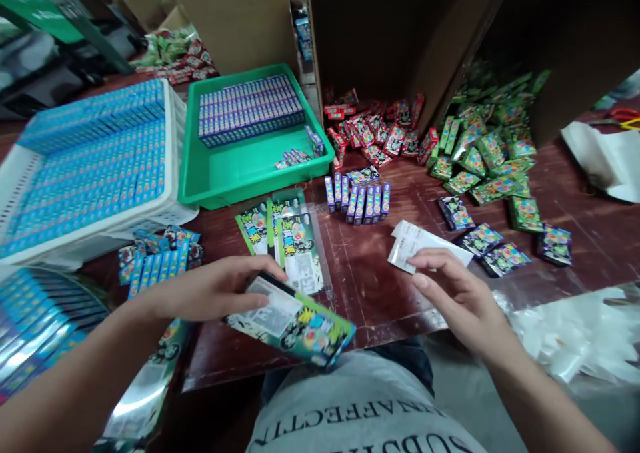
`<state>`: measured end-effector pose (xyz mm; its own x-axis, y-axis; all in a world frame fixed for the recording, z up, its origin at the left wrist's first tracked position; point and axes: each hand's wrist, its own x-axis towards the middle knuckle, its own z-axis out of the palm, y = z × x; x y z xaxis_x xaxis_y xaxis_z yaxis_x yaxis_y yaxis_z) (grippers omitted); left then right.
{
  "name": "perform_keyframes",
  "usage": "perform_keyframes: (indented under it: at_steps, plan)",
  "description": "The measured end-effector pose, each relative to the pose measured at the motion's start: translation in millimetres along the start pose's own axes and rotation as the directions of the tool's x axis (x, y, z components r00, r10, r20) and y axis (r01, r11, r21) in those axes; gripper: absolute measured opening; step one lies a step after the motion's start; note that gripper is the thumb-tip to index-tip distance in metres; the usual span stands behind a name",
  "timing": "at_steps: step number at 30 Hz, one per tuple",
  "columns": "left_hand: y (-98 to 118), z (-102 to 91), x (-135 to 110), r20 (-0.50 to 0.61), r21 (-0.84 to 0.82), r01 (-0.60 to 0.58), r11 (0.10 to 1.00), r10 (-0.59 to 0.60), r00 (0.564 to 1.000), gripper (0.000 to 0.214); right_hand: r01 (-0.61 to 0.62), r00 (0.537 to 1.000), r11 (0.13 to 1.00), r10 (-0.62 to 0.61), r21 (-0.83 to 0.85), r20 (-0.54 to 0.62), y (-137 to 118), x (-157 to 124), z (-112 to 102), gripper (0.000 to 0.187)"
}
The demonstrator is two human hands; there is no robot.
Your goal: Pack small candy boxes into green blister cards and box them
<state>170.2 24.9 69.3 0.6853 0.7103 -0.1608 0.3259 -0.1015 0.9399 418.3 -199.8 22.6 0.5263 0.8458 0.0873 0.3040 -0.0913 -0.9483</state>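
Clamping the green packet (310, 326) by one end in fingers of the left hand (227, 291), above the desk (360, 306) edge, probably for keeping its front uncovered; apparently touching white paper (416, 238) with the right hand (460, 299), not showing whether pinching.

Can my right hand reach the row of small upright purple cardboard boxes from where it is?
Probably yes: bare glossy dark-red tabletop lies between the right hand and the row of purple boxes; only the white paper sheet it touches might hinder it.
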Motion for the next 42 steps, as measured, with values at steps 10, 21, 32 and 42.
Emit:
perform_keyframes:
  at_steps: [10, 21, 32, 42]
  plan:
    - [-55.9, -16.1, -57.7, -0.178, -0.211, 0.284, 0.935, -0.323, 0.930, 0.052, -0.196, 0.980, 0.900, 0.189, 0.390, 0.055, -10.8, -13.1, 74.5, 0.062]
    - [-53.2, 60.0, -36.2, -0.035, -0.325, -0.050, 0.944, 0.041, 0.999, 0.040, 0.012, 0.909, 0.988, -0.076, 0.155, 0.411, -8.0, 27.4, 78.3, 0.074]
    - [-58.7, 23.4, -36.5, 0.010, -0.251, -0.073, 0.965, 0.079, 0.997, 0.015, -0.107, 0.868, 0.981, 0.011, 0.164, 0.497, 17.2, 13.8, 113.9, 0.063]
    - [-74.3, 23.4, -40.3, -0.170, -0.417, -0.109, 0.902, 0.040, 0.985, 0.028, -0.044, 0.967, 0.938, -0.047, 0.344, 0.250, 8.0, 14.8, 141.5, 0.082]
